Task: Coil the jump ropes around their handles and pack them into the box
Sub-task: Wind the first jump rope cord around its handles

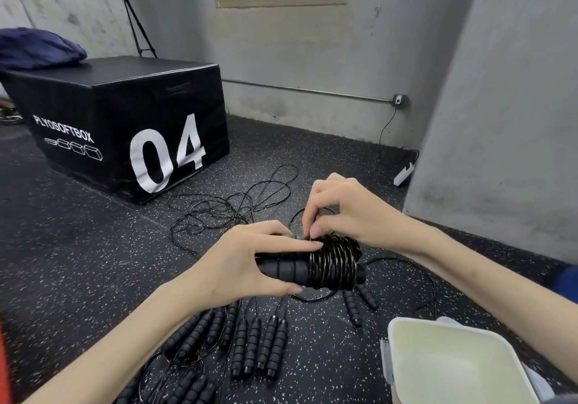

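Left hand [250, 266] grips a pair of black foam handles [287, 270] with most of the cord [333, 261] coiled on. Right hand [341, 212] pinches the cord end at the coil top, likely tucking it in. Judged: rope 1 nearly done. Other handles [250, 347] and tangled cords [231, 206] lie on the floor, uncoiled. Plastic box [450, 363] at lower right looks empty, nothing packed yet.
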